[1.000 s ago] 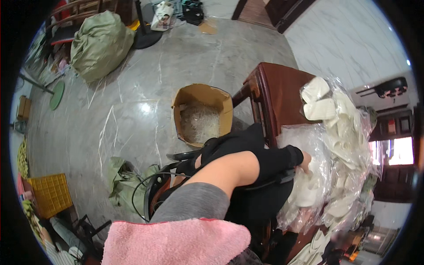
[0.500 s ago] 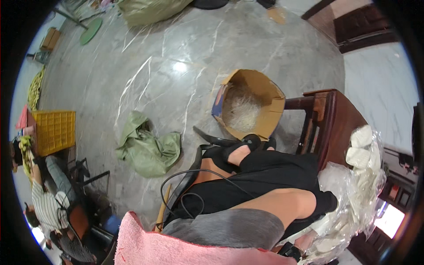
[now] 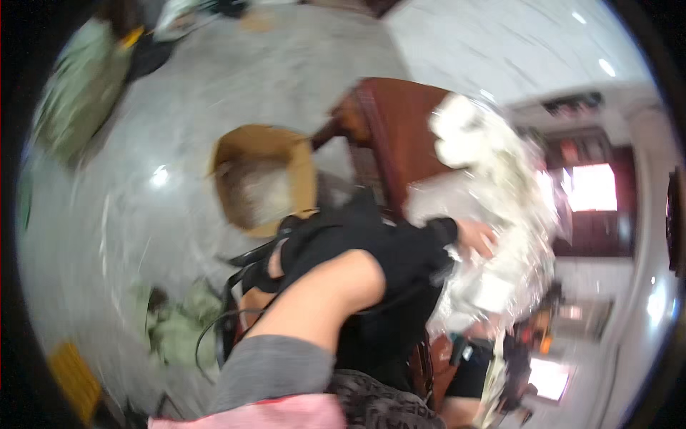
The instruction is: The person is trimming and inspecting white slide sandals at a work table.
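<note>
One pink, fuzzy cloth (image 3: 264,415) lies at the lower edge, beside a dark patterned garment (image 3: 382,400). Two hands are at the plastic: the left hand (image 3: 475,236), beyond a black forearm sleeve (image 3: 396,250), lies over crinkled, glossy see-through plastic film (image 3: 436,204), its fingers reaching forward to the right; blur hides whether they pinch anything. The right hand (image 3: 486,327), above a dark wristband (image 3: 463,349), is at the film's near edge, too smeared to tell whether it is spread or gripping.

The film and a heap of soft-looking white pieces (image 3: 468,132) lie on the red-brown table (image 3: 404,121), along its right side. The heap's long axis runs from the table's far end back toward the person, bowing outward to the right; its rounded, overlapping pieces are too blurred to count.

Left of the table, one open cardboard box (image 3: 304,175) stands on the smooth grey floor (image 3: 157,229), its mouth facing up, with shiny pale scraps inside. Of two wrinkled green sacks, the limp one (image 3: 182,325) is nearer and the bulging one (image 3: 82,96) farther off
</note>
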`<state>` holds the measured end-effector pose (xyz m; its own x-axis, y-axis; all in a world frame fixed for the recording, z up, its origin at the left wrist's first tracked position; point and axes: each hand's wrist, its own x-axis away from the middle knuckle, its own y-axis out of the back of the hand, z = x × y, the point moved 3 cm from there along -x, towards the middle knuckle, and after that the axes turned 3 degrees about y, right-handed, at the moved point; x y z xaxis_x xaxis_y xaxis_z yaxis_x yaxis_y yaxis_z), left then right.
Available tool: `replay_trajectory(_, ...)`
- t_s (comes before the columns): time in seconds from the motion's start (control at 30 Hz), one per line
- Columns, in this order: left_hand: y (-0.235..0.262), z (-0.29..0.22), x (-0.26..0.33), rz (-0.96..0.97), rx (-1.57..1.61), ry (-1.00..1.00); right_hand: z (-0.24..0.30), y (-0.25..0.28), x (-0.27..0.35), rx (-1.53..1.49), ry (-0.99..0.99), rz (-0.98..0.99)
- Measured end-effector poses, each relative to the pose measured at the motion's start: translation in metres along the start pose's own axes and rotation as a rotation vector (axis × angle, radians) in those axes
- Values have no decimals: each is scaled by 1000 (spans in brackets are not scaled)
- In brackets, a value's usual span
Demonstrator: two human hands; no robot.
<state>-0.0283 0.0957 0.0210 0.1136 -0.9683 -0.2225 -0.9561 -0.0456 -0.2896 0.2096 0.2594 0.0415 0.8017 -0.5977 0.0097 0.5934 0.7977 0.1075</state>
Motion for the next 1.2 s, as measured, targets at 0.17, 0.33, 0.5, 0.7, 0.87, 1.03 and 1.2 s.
replay_trajectory(0.17, 23, 10, 44, -324, -7, 190, 7, -54, 10, -67, 99, 26)
replay_trajectory(0.33, -5, 15, 18, -302, -98, 108, 17, -39, 1, 868, 495, 115)
replay_trajectory(0.5, 45, 37, 28, -1022, -643, -9, -17, -12, 2, 521, 265, 23)
replay_trajectory(0.7, 69, 16, 43, -976, -1255, 19, -58, 37, 17, 417, 8, 154)
replay_trajectory(0.87, 16, -7, 11, -572, -1529, -270, -72, 63, 15, 651, 123, 20)
replay_trajectory(1.03, 29, 39, 30, -185, -1724, 105, -44, 60, 21, 687, -93, 5)
replay_trajectory(1.2, 8, 42, 19, -133, -1672, 90, -24, 124, 67, 799, -68, -396)
